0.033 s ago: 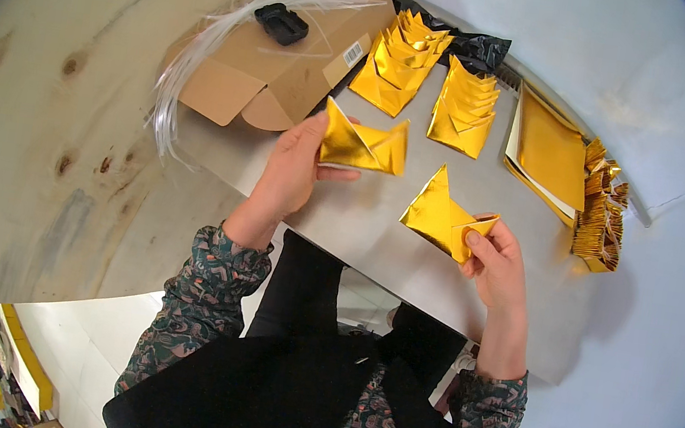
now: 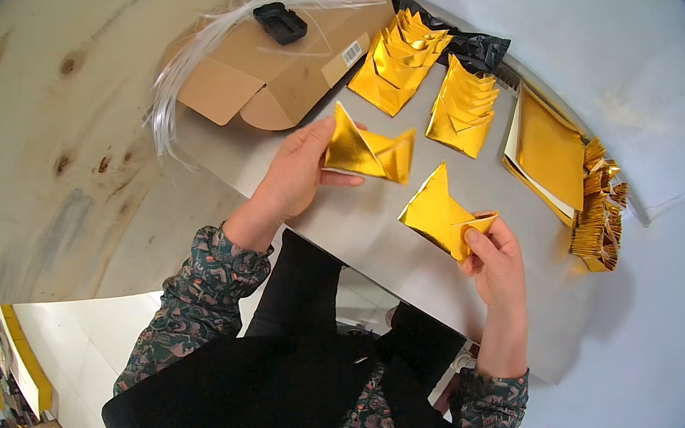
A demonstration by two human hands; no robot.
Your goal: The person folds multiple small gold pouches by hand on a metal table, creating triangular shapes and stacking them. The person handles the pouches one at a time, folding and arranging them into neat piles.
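My left hand (image 2: 295,168) pinches a folded piece of gold foil paper (image 2: 360,153) by its left end, thumb in front and fingers behind. A second folded gold paper piece (image 2: 435,212), with a tall pointed corner, is gripped at its right end by my right hand (image 2: 496,257). Both pieces are held above the table's grey top (image 2: 358,225), a small gap between them. Beyond my hands lie two rows of overlapping folded gold pieces, a left row (image 2: 386,76) and a right row (image 2: 463,117).
A brown cardboard box (image 2: 292,76) at the back left bears clear plastic strips (image 2: 183,69) and a small black holder (image 2: 280,23). To the right are a stack of gold sheets (image 2: 548,151) and bundled folded gold paper (image 2: 598,224). Black plastic (image 2: 479,49) lies along the wall.
My left hand has shifted slightly right and nearer with its gold paper piece. My right hand stays almost in place.
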